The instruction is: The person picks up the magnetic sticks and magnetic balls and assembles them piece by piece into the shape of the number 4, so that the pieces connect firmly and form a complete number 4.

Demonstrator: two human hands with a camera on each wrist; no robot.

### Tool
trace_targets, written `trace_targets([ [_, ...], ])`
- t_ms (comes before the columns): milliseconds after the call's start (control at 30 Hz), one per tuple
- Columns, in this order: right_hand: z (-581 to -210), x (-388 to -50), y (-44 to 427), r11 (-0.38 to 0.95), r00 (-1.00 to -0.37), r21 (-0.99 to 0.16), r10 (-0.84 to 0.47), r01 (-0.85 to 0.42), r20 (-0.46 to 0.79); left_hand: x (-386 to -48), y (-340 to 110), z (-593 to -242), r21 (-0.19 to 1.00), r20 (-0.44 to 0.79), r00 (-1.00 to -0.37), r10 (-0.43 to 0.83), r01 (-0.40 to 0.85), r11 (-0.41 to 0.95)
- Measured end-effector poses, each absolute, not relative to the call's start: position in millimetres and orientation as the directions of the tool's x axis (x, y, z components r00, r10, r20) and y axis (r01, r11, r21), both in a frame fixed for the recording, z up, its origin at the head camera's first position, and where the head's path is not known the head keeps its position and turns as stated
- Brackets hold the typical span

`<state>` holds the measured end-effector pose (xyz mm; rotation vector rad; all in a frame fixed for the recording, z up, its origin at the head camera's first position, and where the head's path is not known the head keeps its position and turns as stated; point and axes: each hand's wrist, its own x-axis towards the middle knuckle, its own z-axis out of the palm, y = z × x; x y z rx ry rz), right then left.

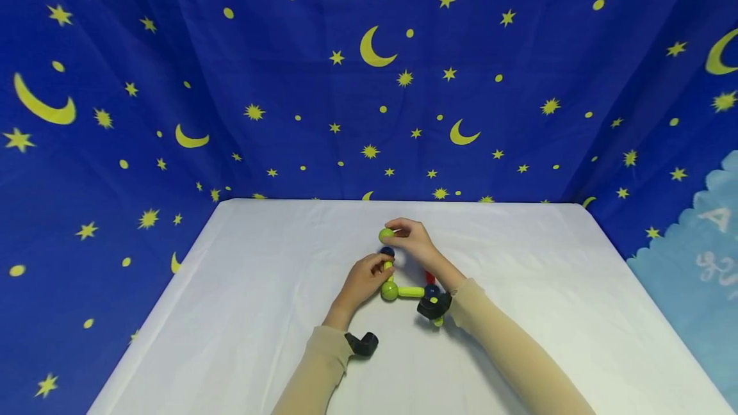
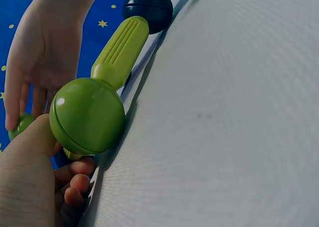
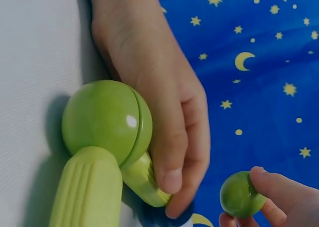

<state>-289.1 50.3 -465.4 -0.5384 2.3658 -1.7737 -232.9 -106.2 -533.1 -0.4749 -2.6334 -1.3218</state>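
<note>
My left hand [image 1: 364,280] grips a yellow-green ribbed rod [image 3: 145,179] close to its dark blue ball [image 1: 387,252]. At the rod's near end sits a large green ball [image 2: 87,116]. A second yellow-green rod [image 1: 411,291] runs from that ball to another dark blue ball [image 2: 148,10] on the right. From there a red rod [image 1: 430,278] extends away, partly hidden by the right arm. My right hand [image 1: 412,240] pinches a separate green ball [image 3: 240,194] between thumb and fingers, just beyond the first dark blue ball.
The joined pieces lie on a white-covered table [image 1: 230,312]. A yellow-green piece [image 1: 438,322] shows below the right wrist's black camera [image 1: 434,306]. Another black camera [image 1: 362,344] is on the left wrist. A blue curtain [image 1: 323,95] with moons and stars surrounds the table.
</note>
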Motion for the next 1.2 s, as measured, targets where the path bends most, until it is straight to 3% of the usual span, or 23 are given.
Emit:
trace_targets([
  [733, -470.4, -237.2, 101.4, 0.234, -0.935, -0.963, -0.351, -0.134, 0.044, -232.2, -106.9, -531.7, 0.75, 0.293, -0.93, 0.221, 0.367, 0.55],
  [1200, -480.2, -201.8, 128.1, 0.206, -0.937, -0.961, -0.331, -0.186, 0.111, -233.1, -107.9, -532.7, 0.759, 0.287, -0.931, 0.228, 0.366, 0.538],
])
